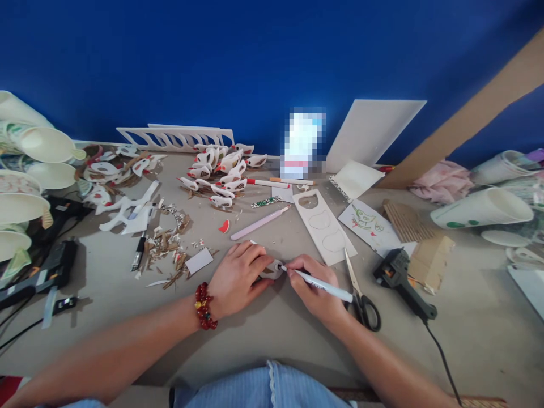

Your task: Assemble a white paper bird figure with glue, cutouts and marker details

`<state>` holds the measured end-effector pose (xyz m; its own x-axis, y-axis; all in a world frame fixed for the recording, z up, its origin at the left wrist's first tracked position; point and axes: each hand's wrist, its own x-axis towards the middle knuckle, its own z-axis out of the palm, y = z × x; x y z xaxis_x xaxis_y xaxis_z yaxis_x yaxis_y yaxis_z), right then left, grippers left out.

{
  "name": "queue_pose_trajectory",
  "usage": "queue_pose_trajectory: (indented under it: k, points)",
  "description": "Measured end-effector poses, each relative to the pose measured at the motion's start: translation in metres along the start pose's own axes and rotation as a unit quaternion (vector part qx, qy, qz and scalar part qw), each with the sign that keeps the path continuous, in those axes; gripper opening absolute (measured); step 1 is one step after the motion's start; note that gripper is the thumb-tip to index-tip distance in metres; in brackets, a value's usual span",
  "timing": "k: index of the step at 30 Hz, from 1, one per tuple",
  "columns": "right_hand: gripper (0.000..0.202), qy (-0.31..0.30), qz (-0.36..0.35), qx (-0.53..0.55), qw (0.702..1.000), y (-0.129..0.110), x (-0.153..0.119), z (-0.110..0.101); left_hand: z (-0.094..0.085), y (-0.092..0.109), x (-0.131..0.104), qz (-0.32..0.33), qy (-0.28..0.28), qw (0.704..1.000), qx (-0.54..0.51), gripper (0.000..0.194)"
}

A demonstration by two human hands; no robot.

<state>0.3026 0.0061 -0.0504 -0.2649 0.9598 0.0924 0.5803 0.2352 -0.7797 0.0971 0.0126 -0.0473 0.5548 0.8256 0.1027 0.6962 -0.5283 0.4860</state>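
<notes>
A person's left hand (pixel 238 276) pinches a bird (pixel 276 271) low over the table (pixel 263 334), while the right hand (pixel 318 305) pinches a marker (pixel 328 289), its tip at the bird's head.

Bkgd: deep blue wall (pixel 212 62), plain, fills the whole upper pt of the view & meets the back of the counter (pixel 476 323). Thin pale line runs along wall base on far L. On R, 1 wide brown strip (pixel 471 102) slants from the counter's back up to the R edge, blue on both sides of it; wood or cardboard, can't tell. Counter top is matte grey-beige, spans full width. Wall gets darker twd top R corner. Light: soft, diffuse shadows on counter, plus 1 bright pixelated screen (pixel 302 141) by the wall w/ bluish glow around it. Btm R, below counter edge, a reddish patterned strip (pixel 484 401), mostly cut off
</notes>
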Motion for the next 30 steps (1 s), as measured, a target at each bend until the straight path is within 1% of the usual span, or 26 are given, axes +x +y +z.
queue_pose_trajectory:
  k: [4, 17, 30]
  points:
    - [0.013, -0.006, -0.016, -0.007, 1.000, 0.0011, 0.0000, 0.0002, -0.0002, -0.0002, 0.0001, -0.002, -0.004, 1.000, 0.003, 0.022]
    - [0.014, -0.001, 0.003, 0.000, 1.000, 0.0005, -0.0004, 0.0006, 0.0005, 0.0003, -0.0002, 0.002, 0.003, 1.000, 0.002, 0.022]
    - [0.015, 0.003, -0.005, 0.003, 1.000, 0.0005, 0.0001, 0.0006, -0.0005, -0.0006, 0.0000, 0.003, -0.002, 1.000, 0.005, 0.023]
